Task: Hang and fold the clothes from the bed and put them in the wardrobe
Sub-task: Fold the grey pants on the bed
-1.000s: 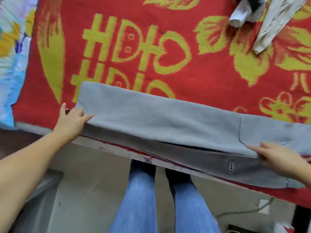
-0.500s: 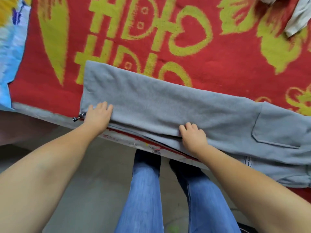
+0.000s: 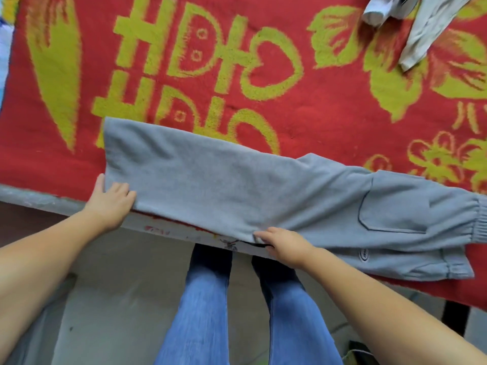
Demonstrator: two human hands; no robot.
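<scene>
Grey sweatpants (image 3: 237, 185) lie lengthwise along the bed's near edge, folded leg on leg, cuffs to the right, a pocket near the right end. My left hand (image 3: 110, 198) grips the pants' near left corner, fingers tucked under the fabric. My right hand (image 3: 282, 242) pinches the near edge at the middle, where a dark drawstring shows. The fabric puckers around that grip.
A red bed cover (image 3: 316, 114) with yellow-green letters and flowers spreads under the pants. White and light-grey clothes (image 3: 421, 30) lie at the far right. The bed's edge (image 3: 171, 227) runs just before my jeans-clad legs (image 3: 200, 312). A patterned blue cloth (image 3: 4, 48) borders the left.
My right hand slid from the right end of the pants to the middle of the near edge. My left hand stayed at the left corner. The right half of the pants has bunched slightly.
</scene>
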